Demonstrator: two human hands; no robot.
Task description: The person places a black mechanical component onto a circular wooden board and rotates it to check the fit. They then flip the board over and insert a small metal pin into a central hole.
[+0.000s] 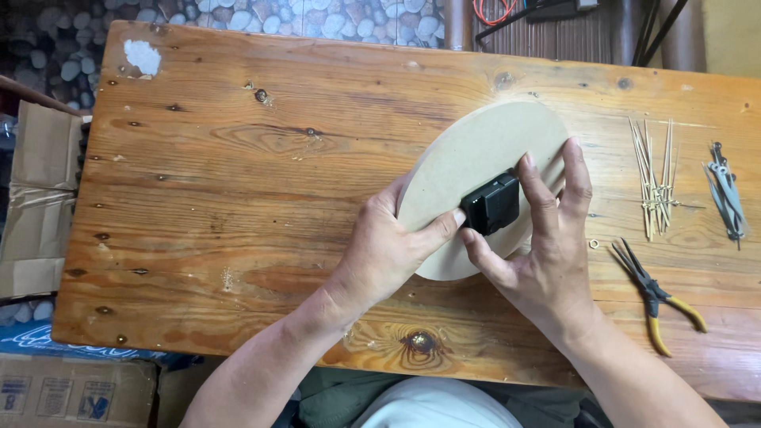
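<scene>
A round beige fibreboard disc [468,154] is held tilted above the wooden table [238,198]. A small black square box [491,204] sits against the disc's middle. My left hand [388,246] grips the disc's lower left edge, its thumb touching the box's left side. My right hand [547,238] holds the disc from the right, with thumb below the box and fingers pressing its top and right side.
To the right on the table lie several thin gold clock hands [654,178], a bundle of grey metal hands [725,194], yellow-handled pliers [658,297] and a small ring [594,244]. Cardboard boxes [36,198] stand left of the table.
</scene>
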